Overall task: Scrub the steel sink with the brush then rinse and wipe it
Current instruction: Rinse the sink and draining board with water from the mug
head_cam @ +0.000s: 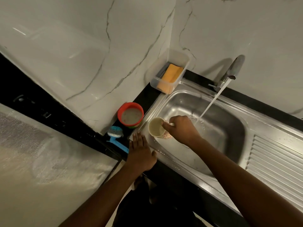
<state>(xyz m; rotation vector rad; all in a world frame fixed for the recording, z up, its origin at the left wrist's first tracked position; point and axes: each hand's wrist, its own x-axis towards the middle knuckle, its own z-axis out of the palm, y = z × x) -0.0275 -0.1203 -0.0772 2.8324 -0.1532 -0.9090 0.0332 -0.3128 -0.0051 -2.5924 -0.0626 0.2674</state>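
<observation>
A: Right hand point(183, 130), state of grip?

B: Wrapped round the handle of a cup point(158, 127), held tipped over the near-left corner of the sink point(229, 145). Cup mouth faces away from the running water. Pale inside; whether any liquid is in it, cannot tell

A: And the water?

B: Tap point(233, 71) is on, stream point(211, 104) lands in the basin just right of the grip, past the knuckles. To fill the cup it would have to swing right and turn mouth-up – my reading, not seen

A: Left hand point(141, 154)?

B: Flat, fingers spread, pressing on the sink's front-left edge where it meets the dark tabletop point(147, 99). Holds nothing

A: Brush point(116, 136)?

B: Blue, lying on the tabletop just left of the left hand. Head points away toward the wall, handle runs back toward the person, its end almost at the wrist. Left hand is far nearer it than the right

A: Containers?

B: Red tub point(130, 115) beyond the brush, pale paste or soap inside. Clear box point(169, 71) in the corner holding an orange sponge point(172, 73)

A: Stage?

B: Looks like rinsing; wipe not yet done
</observation>
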